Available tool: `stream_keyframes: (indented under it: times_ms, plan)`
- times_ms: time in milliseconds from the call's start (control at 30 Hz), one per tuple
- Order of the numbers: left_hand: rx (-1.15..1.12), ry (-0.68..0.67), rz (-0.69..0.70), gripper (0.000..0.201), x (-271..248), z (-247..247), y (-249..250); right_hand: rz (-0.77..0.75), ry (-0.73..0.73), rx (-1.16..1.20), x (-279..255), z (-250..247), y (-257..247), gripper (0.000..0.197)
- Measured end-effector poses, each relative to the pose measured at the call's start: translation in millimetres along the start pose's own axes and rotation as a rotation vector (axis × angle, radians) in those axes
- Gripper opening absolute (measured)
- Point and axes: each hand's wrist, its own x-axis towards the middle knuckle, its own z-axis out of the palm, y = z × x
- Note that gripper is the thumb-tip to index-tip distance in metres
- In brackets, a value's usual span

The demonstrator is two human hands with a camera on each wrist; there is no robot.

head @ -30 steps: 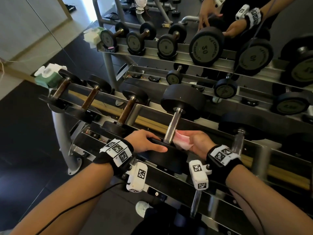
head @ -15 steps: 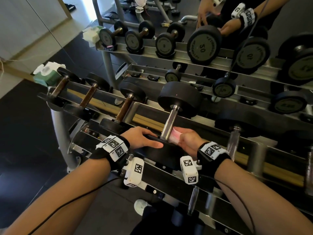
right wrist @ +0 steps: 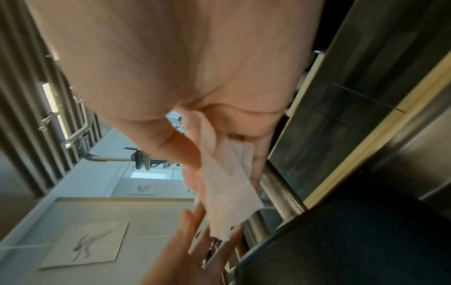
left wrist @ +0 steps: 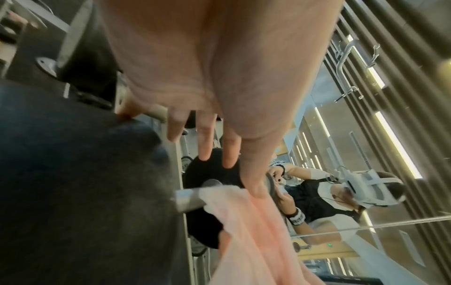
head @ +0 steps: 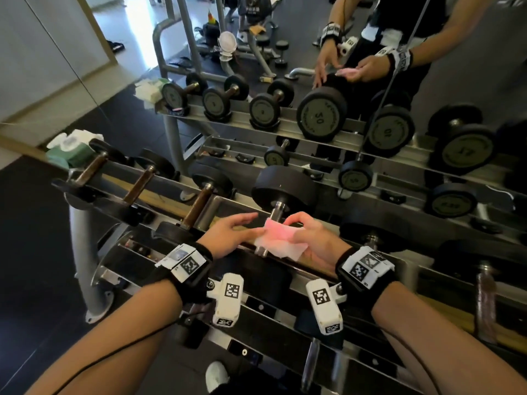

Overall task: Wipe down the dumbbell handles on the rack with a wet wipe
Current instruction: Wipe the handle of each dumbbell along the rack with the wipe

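The wet wipe (head: pixel 281 240) hangs over the dumbbell handle (head: pixel 274 216), pinched by the right hand (head: pixel 312 238); left hand (head: pixel 231 235) open, fingertips touching its edge

mirrored dumbbell ends (head: pixel 321 116) read "50" and (head: pixel 389 130) "10".

Green wipe packet (head: pixel 68 155) at rack's end; mirror (head: pixel 313 38) behind; framed sketch (right wrist: pixel 85 244).
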Motion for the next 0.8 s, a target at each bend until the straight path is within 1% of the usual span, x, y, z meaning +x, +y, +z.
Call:
stream_keyframes:
  times_ms: [33,67,167,233,300,333,400,467,567,633,667,733,800]
  plan:
    - [-0.046,-0.019,0.041,0.040,0,1,5,-0.018,0.030,-0.076,0,2,-3,0.032]
    - [-0.069,-0.035,0.074,0.033,0,0,9,-0.036,0.052,-0.144,0,4,-6,0.031]
    - [-0.099,-0.048,0.123,0.026,5,-7,14,-0.057,0.085,-0.285,3,10,-12,0.030]
    - [-0.104,-0.045,0.140,0.019,9,-15,15,-0.064,0.109,-0.320,5,17,-14,0.029]
    - [-0.102,-0.040,0.141,0.010,13,-24,13,-0.081,0.121,-0.303,8,26,-13,0.026]
    - [-0.136,-0.045,0.136,0.006,14,-30,12,-0.097,0.121,-0.274,10,30,-13,0.025]
    - [-0.294,-0.072,0.086,0.016,17,-42,8,-0.124,0.124,-0.157,15,40,-11,0.020]
    - [-0.434,-0.104,0.019,0.023,20,-51,5,-0.124,0.163,-0.031,21,49,-8,0.016]
    - [-0.583,-0.157,-0.053,0.020,26,-59,0,-0.107,0.249,0.055,31,61,-2,0.016]
    - [-0.597,-0.208,-0.074,0.012,31,-60,-4,-0.087,0.331,0.058,36,66,3,0.018]
    - [-0.581,-0.242,-0.077,0.013,33,-60,-5,-0.075,0.377,0.051,37,69,5,0.018]
    - [-0.513,-0.311,-0.076,0.025,41,-60,-9,-0.057,0.446,0.053,39,72,9,0.015]
    - [-0.497,-0.366,-0.083,0.030,49,-63,-12,-0.060,0.502,0.076,39,77,11,0.014]
